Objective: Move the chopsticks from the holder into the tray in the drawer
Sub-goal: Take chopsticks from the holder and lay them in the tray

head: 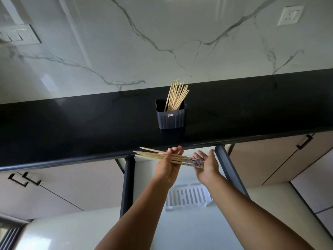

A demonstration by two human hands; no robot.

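Observation:
A dark ribbed holder [171, 116] stands on the black countertop [72, 127] with several wooden chopsticks [177, 95] leaning up out of it. In front of the counter edge, my left hand [168, 166] grips a bundle of several chopsticks [155, 155] that lies level, tips pointing left. My right hand [205, 164] is held with fingers straight against the bundle's patterned thick ends [195, 162]. Below my hands the drawer is pulled out, and a white slotted tray [187, 196] lies inside it, partly hidden by my arms.
The drawer's dark side rails [128, 184] run down on both sides of my arms. Beige cabinet fronts with black handles [304, 141] flank the drawer. A marble wall with a socket [290, 15] rises behind the counter.

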